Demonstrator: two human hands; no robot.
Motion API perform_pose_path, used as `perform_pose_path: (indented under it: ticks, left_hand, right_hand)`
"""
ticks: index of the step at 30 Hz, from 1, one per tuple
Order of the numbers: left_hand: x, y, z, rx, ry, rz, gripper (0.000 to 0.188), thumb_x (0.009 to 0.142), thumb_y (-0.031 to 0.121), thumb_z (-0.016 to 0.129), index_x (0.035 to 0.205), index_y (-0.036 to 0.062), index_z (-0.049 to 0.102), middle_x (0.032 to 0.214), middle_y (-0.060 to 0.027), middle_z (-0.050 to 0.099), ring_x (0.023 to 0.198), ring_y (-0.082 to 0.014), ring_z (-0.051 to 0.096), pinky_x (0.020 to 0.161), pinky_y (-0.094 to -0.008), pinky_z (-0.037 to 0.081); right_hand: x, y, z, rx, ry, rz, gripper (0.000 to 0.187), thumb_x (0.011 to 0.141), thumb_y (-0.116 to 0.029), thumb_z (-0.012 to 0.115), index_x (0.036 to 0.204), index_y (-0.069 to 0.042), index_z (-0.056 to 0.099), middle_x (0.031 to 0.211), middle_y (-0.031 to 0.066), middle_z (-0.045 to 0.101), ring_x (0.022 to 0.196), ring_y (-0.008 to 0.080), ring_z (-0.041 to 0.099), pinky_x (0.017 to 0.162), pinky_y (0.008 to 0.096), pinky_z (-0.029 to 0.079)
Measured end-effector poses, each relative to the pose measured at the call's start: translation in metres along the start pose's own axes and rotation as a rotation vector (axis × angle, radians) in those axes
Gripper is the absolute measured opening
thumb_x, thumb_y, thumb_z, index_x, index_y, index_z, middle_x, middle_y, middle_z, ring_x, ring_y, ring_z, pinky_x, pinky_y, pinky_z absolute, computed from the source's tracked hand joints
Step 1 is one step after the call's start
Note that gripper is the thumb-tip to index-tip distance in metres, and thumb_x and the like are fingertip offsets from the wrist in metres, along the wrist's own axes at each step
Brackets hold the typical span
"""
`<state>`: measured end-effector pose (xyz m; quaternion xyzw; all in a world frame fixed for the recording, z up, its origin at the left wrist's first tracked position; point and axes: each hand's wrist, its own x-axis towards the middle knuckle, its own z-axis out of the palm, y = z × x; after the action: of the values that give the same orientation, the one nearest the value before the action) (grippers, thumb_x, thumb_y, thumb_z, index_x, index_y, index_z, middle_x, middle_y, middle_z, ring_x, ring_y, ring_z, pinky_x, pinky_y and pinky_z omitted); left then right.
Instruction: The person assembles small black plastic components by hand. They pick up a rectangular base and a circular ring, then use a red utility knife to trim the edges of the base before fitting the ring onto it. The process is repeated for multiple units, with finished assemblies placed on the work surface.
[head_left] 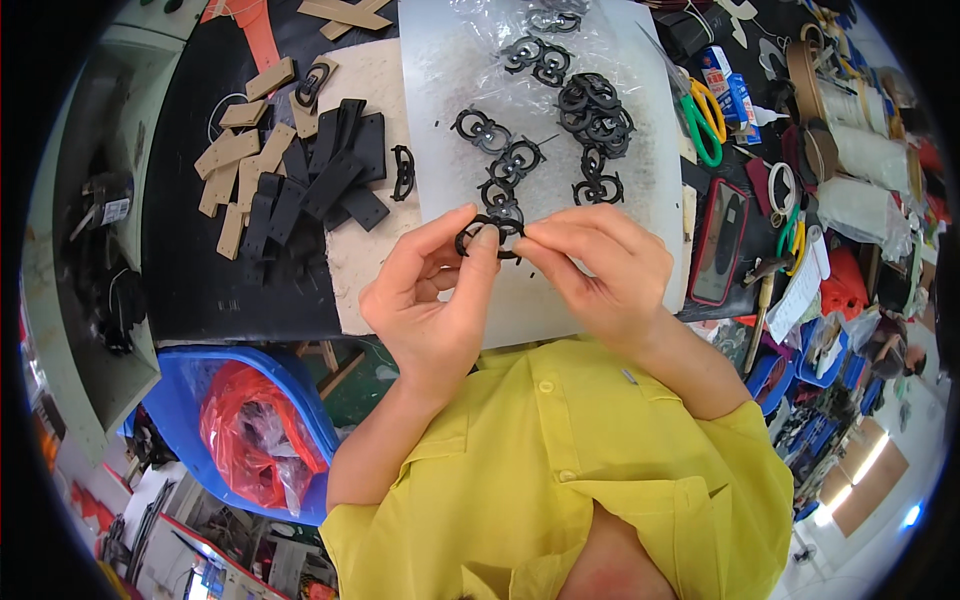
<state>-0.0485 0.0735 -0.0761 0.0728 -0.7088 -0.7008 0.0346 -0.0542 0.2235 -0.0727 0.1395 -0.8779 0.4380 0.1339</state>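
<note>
Between my two hands is a small black double-ring piece (509,227), which looks like a plastic buckle or fitting. My left hand (428,292) pinches it between thumb and fingers, and the thumb covers part of it. With its fingertips, my right hand (608,268) grips the other end. Beyond them, loose black double-ring pieces (522,160) lie on a whitish sheet (432,90). More are heaped in a pile (596,112) to the right. One similar black piece (403,173) rests on edge left of the sheet, on a cream board (385,262).
Black flat rectangles (335,185) and tan ones (228,150) lie piled at left on the dark table. Scissors with green handles (703,140), blue-and-white boxes (735,95) and a red-edged case (718,245) stand right. A blue bin (170,385) holding red plastic (250,430) is below left.
</note>
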Motion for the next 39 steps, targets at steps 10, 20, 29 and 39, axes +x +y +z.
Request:
perform_pose_path:
  ticks: [10, 20, 29, 39]
  left_hand:
    - [-0.003, -0.001, -0.007, 0.149, 0.058, 0.111, 0.022, 0.076, -0.007, 0.066, 0.098, -0.0056, 0.062, 0.076, -0.0073, 0.064, 0.063, -0.0097, 0.062, 0.056, -0.0187, 0.05]
    - [0.046, -0.021, -0.077, 0.819, 0.104, 0.503, 0.039, 0.069, 0.007, 0.074, 0.106, 0.0031, 0.063, 0.087, -0.007, 0.063, 0.075, -0.0234, 0.056, 0.07, -0.0332, 0.045]
    - [0.061, -0.022, -0.093, 0.71, 0.068, 0.234, 0.014, 0.075, -0.001, 0.066, 0.087, -0.0004, 0.059, 0.077, -0.0083, 0.058, 0.068, -0.0195, 0.055, 0.064, -0.0297, 0.044]
    - [0.015, -0.022, -0.032, 0.796, -0.244, 0.349, 0.017, 0.069, 0.002, 0.072, 0.084, 0.0004, 0.064, 0.077, -0.008, 0.055, 0.065, -0.0224, 0.055, 0.056, -0.0307, 0.044]
  right_hand:
    - [0.001, 0.005, 0.001, -0.09, -0.052, -0.282, 0.029, 0.064, -0.003, 0.074, 0.091, 0.001, 0.064, 0.083, 0.0104, 0.062, 0.065, 0.0227, 0.062, 0.052, 0.0287, 0.051]
    - [0.016, 0.006, 0.004, -0.039, -0.039, -0.281, 0.031, 0.066, 0.005, 0.073, 0.095, -0.002, 0.065, 0.086, 0.014, 0.064, 0.064, 0.0195, 0.061, 0.054, 0.0248, 0.05]
    - [0.011, 0.016, 0.004, 0.194, -0.056, 0.051, 0.022, 0.072, 0.002, 0.071, 0.093, 0.001, 0.066, 0.084, 0.0121, 0.064, 0.064, 0.0165, 0.061, 0.056, 0.0216, 0.047]
    - [0.005, 0.012, -0.016, 0.555, -0.132, 0.521, 0.017, 0.084, 0.0, 0.062, 0.1, 0.002, 0.064, 0.088, 0.0064, 0.063, 0.079, 0.011, 0.061, 0.068, 0.022, 0.049]
